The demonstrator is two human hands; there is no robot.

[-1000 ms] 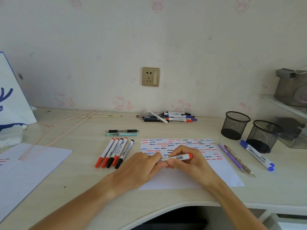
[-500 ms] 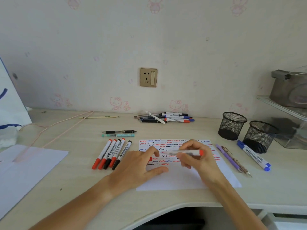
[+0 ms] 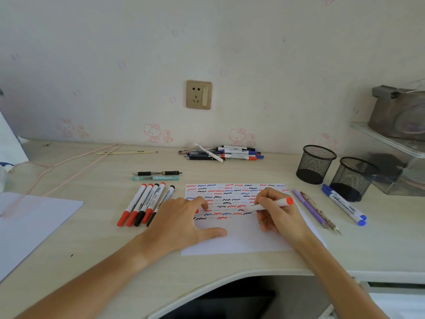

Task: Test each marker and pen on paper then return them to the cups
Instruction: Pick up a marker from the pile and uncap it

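1. My right hand (image 3: pixel 279 211) pinches the red marker (image 3: pixel 269 204) near its nib end, fingers curled round the barrel. The nib points left and sits at or just above the paper (image 3: pixel 239 240), level with the lower rows of squiggles; I cannot tell whether it touches.
2. My left hand (image 3: pixel 184 223) lies on the paper's left edge, fingers loosely bent, thumb stretched flat. Something red shows under its fingertips, probably the cap. I'd keep that palm pressing so the sheet can't slide.
3. I should draw one short wave in a free gap with light pressure, so the mark reads clearly beside the others.
4. Then cap it firmly before it goes on to the cups (image 3: pixel 316 163), which stand well apart on the right of the worktop (image 3: pixel 92 240).
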